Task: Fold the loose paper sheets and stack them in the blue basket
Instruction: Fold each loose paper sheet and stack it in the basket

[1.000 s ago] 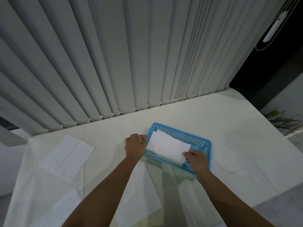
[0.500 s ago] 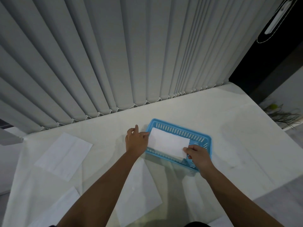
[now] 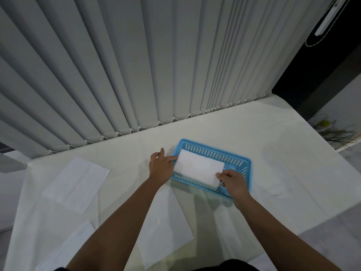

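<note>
Flatter than before, folded white paper sheet (image 3: pixel 199 168) is settling into blue plastic basket (image 3: pixel 213 152); left hand (image 3: pixel 161 167) nudging straight-fingered, right hand (image 3: pixel 233 181) pinching corner; square edges first.

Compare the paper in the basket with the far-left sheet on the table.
The folded paper is smaller; the left sheet is spread larger, creased. The folded paper lies in the blue basket; the left sheet lies on the table. The left hand and right hand touch the folded paper; the left sheet is untouched. Both are white.
</note>
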`<state>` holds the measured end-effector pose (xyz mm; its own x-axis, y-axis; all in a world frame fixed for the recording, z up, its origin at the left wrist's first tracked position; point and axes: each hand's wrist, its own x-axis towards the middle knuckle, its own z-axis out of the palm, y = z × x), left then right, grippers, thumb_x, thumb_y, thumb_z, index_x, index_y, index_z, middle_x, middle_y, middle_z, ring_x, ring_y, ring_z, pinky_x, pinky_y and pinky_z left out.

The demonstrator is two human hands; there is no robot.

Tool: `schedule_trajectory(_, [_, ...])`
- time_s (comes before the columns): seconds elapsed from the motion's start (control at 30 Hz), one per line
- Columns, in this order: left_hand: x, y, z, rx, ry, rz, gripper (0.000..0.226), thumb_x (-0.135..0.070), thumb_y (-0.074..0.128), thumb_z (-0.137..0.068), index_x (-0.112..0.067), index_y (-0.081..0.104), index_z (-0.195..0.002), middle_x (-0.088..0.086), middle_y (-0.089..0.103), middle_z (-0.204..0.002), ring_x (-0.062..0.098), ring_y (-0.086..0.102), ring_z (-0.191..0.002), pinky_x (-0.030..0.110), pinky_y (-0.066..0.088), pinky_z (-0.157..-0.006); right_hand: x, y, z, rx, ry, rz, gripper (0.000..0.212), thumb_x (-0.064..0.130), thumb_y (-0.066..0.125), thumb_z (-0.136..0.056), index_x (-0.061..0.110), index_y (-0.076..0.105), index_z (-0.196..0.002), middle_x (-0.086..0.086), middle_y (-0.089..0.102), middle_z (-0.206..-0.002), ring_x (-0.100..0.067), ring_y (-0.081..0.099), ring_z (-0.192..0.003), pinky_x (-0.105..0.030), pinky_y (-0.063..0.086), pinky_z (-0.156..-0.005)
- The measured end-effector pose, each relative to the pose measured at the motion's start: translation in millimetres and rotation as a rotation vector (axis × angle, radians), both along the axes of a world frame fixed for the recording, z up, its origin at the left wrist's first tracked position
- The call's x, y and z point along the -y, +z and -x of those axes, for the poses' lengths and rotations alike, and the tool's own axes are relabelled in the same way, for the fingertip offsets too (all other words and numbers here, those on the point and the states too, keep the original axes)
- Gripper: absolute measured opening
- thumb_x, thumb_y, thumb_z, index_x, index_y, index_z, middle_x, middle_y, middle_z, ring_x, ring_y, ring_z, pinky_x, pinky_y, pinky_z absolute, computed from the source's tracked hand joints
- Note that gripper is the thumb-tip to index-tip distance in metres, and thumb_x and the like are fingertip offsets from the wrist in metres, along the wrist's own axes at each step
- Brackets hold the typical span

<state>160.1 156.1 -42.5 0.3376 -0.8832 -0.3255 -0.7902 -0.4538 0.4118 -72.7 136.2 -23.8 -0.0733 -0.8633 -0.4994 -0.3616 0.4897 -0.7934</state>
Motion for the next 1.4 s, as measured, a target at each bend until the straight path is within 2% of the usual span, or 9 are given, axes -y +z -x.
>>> schedule_trajectory(0.27, [-1.0, -4.6, -4.8, 0.035, -0.046, -0.018, 0.050, -0.017, 0.023, -0.101, -0.046, 0.045, -0.135, 0.004, 0.017, -0.160, 0.026, 0.017, -0.142, 0.032, 0.026, -0.112, -2.7, -2.0, 1.4, -0.011, 0.002, 0.023, 0.019, 0.017, 0.069, -0.085, 0.000, 0.066, -0.080, -0.006, 0.059, -0.071, -0.017, 0.049, -0.062, -0.029, 0.040, -0.061])
schedule_trajectory(0.43, [-2.0, -0.4, -3.5, 0.077, -0.095, -0.010, 0.050, -0.014, 0.025, -0.102, -0.040, 0.040, -0.141, 0.007, 0.018, -0.160, 0.023, 0.014, -0.145, 0.030, 0.017, -0.114, -0.9, -0.9, -0.5, -0.030, 0.021, 0.035, 0.019, 0.018, 0.068, -0.085, 0.010, 0.062, -0.069, -0.005, 0.061, -0.071, -0.016, 0.051, -0.062, -0.030, 0.041, -0.064])
schedule_trajectory(0.7, [-4.9, 2.8, -1.3, 0.057, -0.070, 0.038, 0.047, -0.017, 0.029, -0.100, -0.041, 0.049, -0.134, 0.004, 0.018, -0.160, 0.027, 0.020, -0.139, 0.035, 0.028, -0.112, 1.5, 1.5, 1.0, -0.076, 0.066, 0.066, 0.019, 0.019, 0.071, -0.082, 0.014, 0.062, -0.067, -0.001, 0.061, -0.070, -0.015, 0.053, -0.063, -0.027, 0.041, -0.062])
schedule_trajectory(0.83, [-4.9, 2.9, 4.6, 0.047, -0.087, 0.127, 0.045, -0.021, 0.036, -0.097, -0.038, 0.043, -0.139, 0.003, 0.019, -0.159, 0.026, 0.021, -0.139, 0.039, 0.025, -0.114, 2.5, -0.6, -0.2, -0.113, 0.072, 0.072, 0.015, 0.026, 0.073, -0.081, 0.013, 0.065, -0.083, 0.000, 0.063, -0.082, -0.017, 0.058, -0.076, -0.027, 0.043, -0.069])
schedule_trajectory(1.0, [-6.5, 5.2, 20.5, 0.121, -0.221, 0.217, 0.050, -0.037, 0.036, -0.098, -0.034, 0.026, -0.148, 0.001, 0.014, -0.161, 0.027, 0.018, -0.143, 0.042, 0.015, -0.117, -0.3, -4.9, 3.3, -0.273, 0.054, 0.151, 0.037, 0.044, 0.067, -0.082, 0.020, 0.061, -0.110, 0.001, 0.064, -0.104, -0.020, 0.061, -0.095, -0.031, 0.044, -0.080])
schedule_trajectory(1.13, [-2.0, 0.4, 31.0, 0.243, -0.380, 0.165, 0.055, -0.047, 0.023, -0.100, -0.032, 0.012, -0.151, -0.001, 0.003, -0.163, 0.022, 0.004, -0.149, 0.048, 0.001, -0.120, -0.7, -14.5, 8.5, -0.678, 0.378, 0.473, 0.050, 0.046, 0.051, -0.092, 0.023, 0.049, -0.136, -0.002, 0.051, -0.141, -0.024, 0.045, -0.129, -0.040, 0.035, -0.104])
schedule_trajectory(1.2, [-0.3, -4.5, 32.7, 0.302, -0.428, 0.107, 0.057, -0.050, 0.017, -0.100, -0.031, 0.006, -0.152, -0.001, -0.004, -0.163, 0.021, -0.005, -0.150, 0.051, -0.005, -0.118, 0.0, -20.5, 4.9, -0.805, 0.622, 0.459, 0.068, 0.062, 0.031, -0.091, 0.026, 0.029, -0.148, 0.000, 0.027, -0.158, -0.026, 0.024, -0.144, -0.045, 0.017, -0.116])
schedule_trajectory(1.3, [-0.2, -10.0, 29.2, 0.351, -0.454, 0.023, 0.060, -0.053, 0.011, -0.098, -0.029, -0.003, -0.152, 0.001, -0.011, -0.162, 0.023, -0.013, -0.149, 0.055, -0.009, -0.117, 3.0, -30.5, -1.6, -0.893, 0.836, 0.405, 0.101, 0.082, -0.013, -0.070, 0.026, 0.004, -0.153, 0.004, 0.001, -0.163, -0.026, 0.001, -0.149, -0.051, -0.003, -0.117])
schedule_trajectory(1.4, [0.6, -12.5, 24.7, 0.343, -0.478, -0.018, 0.066, -0.059, 0.009, -0.095, -0.029, -0.009, -0.151, 0.002, -0.016, -0.161, 0.023, -0.018, -0.148, 0.057, -0.012, -0.116, 8.4, -35.6, -1.0, -0.899, 0.901, 0.363, 0.104, 0.082, -0.020, -0.064, 0.028, -0.007, -0.152, 0.005, -0.009, -0.162, -0.025, -0.007, -0.149, -0.053, -0.008, -0.116])
